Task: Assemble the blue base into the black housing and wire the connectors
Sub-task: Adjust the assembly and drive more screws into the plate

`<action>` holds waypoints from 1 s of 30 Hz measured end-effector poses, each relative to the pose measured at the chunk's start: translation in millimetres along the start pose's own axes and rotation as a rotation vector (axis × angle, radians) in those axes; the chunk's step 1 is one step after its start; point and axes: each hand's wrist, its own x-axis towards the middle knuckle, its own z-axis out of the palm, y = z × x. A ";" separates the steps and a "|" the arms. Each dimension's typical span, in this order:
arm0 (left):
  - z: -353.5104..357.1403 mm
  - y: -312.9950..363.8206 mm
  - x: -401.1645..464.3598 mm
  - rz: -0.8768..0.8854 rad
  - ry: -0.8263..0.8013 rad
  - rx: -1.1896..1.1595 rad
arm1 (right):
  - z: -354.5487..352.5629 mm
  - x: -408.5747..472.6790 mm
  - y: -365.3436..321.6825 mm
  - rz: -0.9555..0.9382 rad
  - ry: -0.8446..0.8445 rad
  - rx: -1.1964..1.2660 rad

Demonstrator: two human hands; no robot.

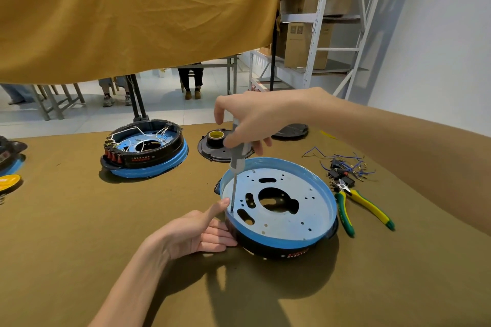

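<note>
We look down at a table [79, 220] covered in olive-brown cloth. In front of us the blue base [281, 202] sits nested in the black housing [279, 248], with its pale metal plate facing up. Our right hand [252, 119] has its fingers curled round a grey screwdriver [237, 159], held upright with its tip at a hole near the plate's left edge. Our left hand [196, 233] steadies the housing, fingers straight against its side and thumb on the rim. Loose blue wires with connectors [342, 164] lie to the right, beside yellow-green pliers [364, 204].
</note>
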 end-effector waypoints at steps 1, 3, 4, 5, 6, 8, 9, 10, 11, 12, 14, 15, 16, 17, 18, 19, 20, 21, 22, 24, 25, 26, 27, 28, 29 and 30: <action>0.6 -0.1 -0.3 0.002 0.005 0.002 | 2.0 0.5 0.2 0.017 0.035 -0.053; 1.5 -0.1 -0.9 0.005 0.013 0.001 | 4.3 0.8 1.5 0.039 0.010 -0.040; 1.9 -0.1 -0.8 0.006 0.015 0.000 | 3.0 -0.6 2.0 0.033 -0.037 0.026; 1.7 -0.3 -0.8 0.008 0.015 -0.001 | 0.9 -2.6 2.3 0.025 -0.079 0.083; 1.5 -0.4 -0.3 0.010 0.013 0.000 | -0.6 -4.2 2.8 0.011 -0.091 0.108; 1.6 -0.2 0.1 0.006 0.013 0.001 | 1.4 -4.2 5.1 -0.004 -0.003 0.030; 1.9 0.1 -0.1 0.002 0.016 -0.002 | 3.4 -4.2 5.0 0.000 0.053 -0.030; 2.0 0.3 -0.1 0.001 0.019 -0.006 | 5.1 -4.1 5.0 0.005 0.079 -0.060; 1.9 0.1 -0.1 0.002 0.020 -0.009 | 6.0 -4.0 5.2 0.001 0.063 -0.048; 2.0 -0.1 0.0 0.006 0.020 -0.009 | 5.4 -4.4 5.0 -0.007 0.032 -0.022; 1.5 -0.7 0.3 0.012 0.022 -0.008 | 2.6 -5.2 4.9 -0.015 -0.005 0.002; 1.5 -0.8 0.3 0.011 0.022 -0.009 | 2.8 -4.9 4.7 -0.013 0.005 -0.017; 2.1 -0.7 0.3 0.009 0.022 -0.010 | 4.2 -4.3 4.1 -0.011 0.026 -0.053; 2.5 -0.4 0.0 0.008 0.024 -0.011 | 5.6 -3.8 3.1 -0.006 0.054 -0.099; 2.7 -0.2 -0.1 0.008 0.028 -0.012 | 6.7 -2.8 3.1 0.002 0.066 -0.135; 3.2 -0.1 0.1 0.008 0.032 -0.012 | 6.6 -2.2 3.1 0.006 0.056 -0.152; 3.6 -0.4 0.3 0.011 0.036 -0.013 | 5.9 -2.6 3.0 0.005 0.032 -0.146; 3.6 -0.9 0.3 0.015 0.037 -0.014 | 5.0 -2.8 3.1 -0.006 0.012 -0.128; 3.3 -1.3 0.4 0.018 0.035 -0.015 | 5.5 -2.8 4.0 -0.024 0.015 -0.112; 2.9 -1.8 0.9 0.020 0.035 -0.015 | 10.1 -1.7 4.4 -0.042 0.078 -0.131; 2.8 -2.4 1.1 0.021 0.039 -0.016 | 12.3 -0.8 4.4 -0.039 0.100 -0.146; 2.8 -2.7 1.8 0.022 0.042 -0.018 | 13.2 -0.2 5.1 -0.033 0.087 -0.130; 2.5 -3.3 2.4 0.021 0.043 -0.021 | 12.3 -0.6 5.9 -0.028 0.040 -0.085; 1.9 -4.4 3.1 0.021 0.041 -0.023 | 9.9 -1.8 6.7 -0.022 -0.016 -0.031; 0.8 -4.8 3.6 0.022 0.036 -0.024 | 7.7 -2.3 8.3 -0.020 -0.050 0.014; -0.3 -4.4 3.7 0.018 0.031 -0.028 | 7.5 -2.6 10.0 -0.020 -0.049 0.026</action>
